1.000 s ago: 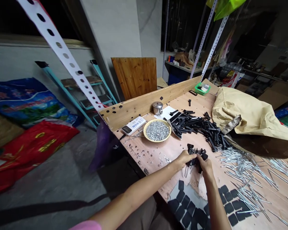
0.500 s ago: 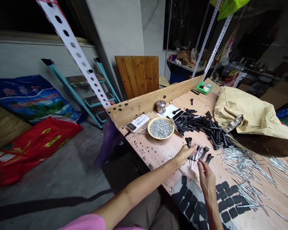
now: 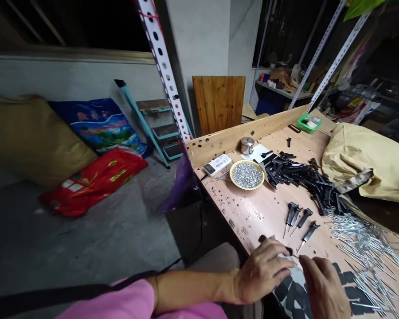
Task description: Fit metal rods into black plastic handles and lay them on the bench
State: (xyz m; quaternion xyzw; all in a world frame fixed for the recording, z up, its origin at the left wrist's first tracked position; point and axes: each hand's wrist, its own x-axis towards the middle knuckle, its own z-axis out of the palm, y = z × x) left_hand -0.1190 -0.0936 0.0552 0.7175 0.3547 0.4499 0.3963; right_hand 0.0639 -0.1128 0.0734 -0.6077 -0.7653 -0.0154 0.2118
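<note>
My left hand point(image 3: 266, 270) is closed around a black plastic piece point(image 3: 288, 251), whose dark ends show on either side of the fingers. Close by on the right, my right hand point(image 3: 326, 283) pinches a thin metal rod point(image 3: 295, 256) that points toward that piece; whether the rod sits inside it I cannot tell. Beyond the hands lie several black plastic pieces with rods sticking out, one of them a T-headed piece point(image 3: 308, 235). Black flat pads point(image 3: 295, 294) are spread on the table under the hands, partly hidden by them.
A yellow bowl of small metal parts point(image 3: 247, 175) stands near a white scale point(image 3: 217, 165) and a lidded metal cup point(image 3: 247, 145). Farther right are a heap of black pieces point(image 3: 295, 173), loose metal rods point(image 3: 362, 239) and a large paper bag point(image 3: 362, 155). A wooden board point(image 3: 226, 137) edges the table.
Both hands have come down from the row of black pieces toward the near table edge, the left one carrying a piece. The view has swung left.
</note>
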